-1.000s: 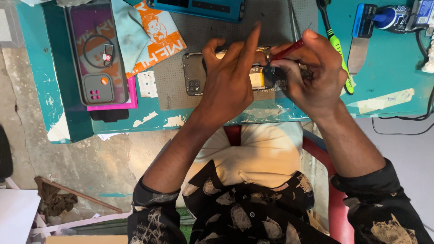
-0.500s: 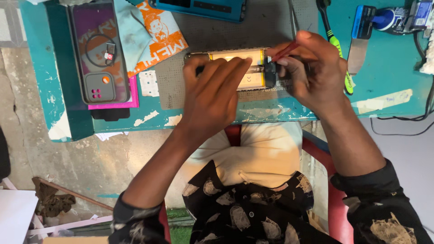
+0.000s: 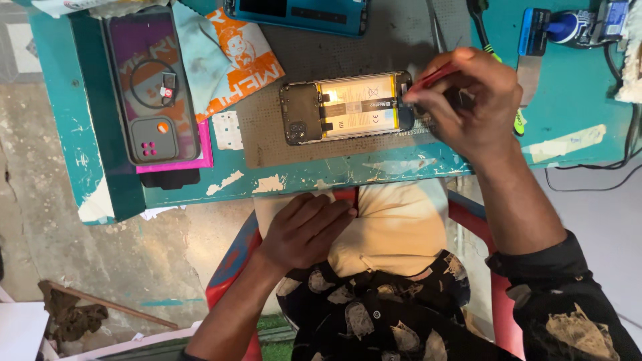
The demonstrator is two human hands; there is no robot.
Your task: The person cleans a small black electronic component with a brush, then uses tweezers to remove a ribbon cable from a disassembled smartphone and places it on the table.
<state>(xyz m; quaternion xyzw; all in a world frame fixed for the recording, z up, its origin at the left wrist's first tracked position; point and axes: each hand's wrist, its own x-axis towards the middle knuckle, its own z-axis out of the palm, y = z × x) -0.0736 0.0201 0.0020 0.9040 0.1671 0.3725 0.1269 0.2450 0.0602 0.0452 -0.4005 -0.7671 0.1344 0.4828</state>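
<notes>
since the earlier frame the left hand [image 3: 304, 230] has come off the opened phone [image 3: 348, 107] and dropped below the bench edge, where it now rests flat on the person's lap, fingers loosely together and holding nothing. with that hand gone, the phone's inside shows in full: a yellow-lit battery in the middle and a dark camera block at its left end.

the phone lies face down, back cover off, on a grey work mat [image 3: 321, 60] in the middle of the teal bench [image 3: 575, 107]. the right hand [image 3: 468, 100] is at the phone's right end, its fingers pinched around a thin red tool [image 3: 435, 77] whose tip meets the phone's right edge.

to the left lies a dark phone case [image 3: 150, 83] with a coiled cable showing through it, on top of a pink slab [image 3: 200, 157]. an orange printed packet [image 3: 244, 63] sits between that case and the mat. another phone with a teal frame [image 3: 297, 15] lies at the top of the mat. a green-handled screwdriver [image 3: 485, 20] pokes out above the right hand, and a blue device [image 3: 555, 27] sits near the bench's right end.
</notes>
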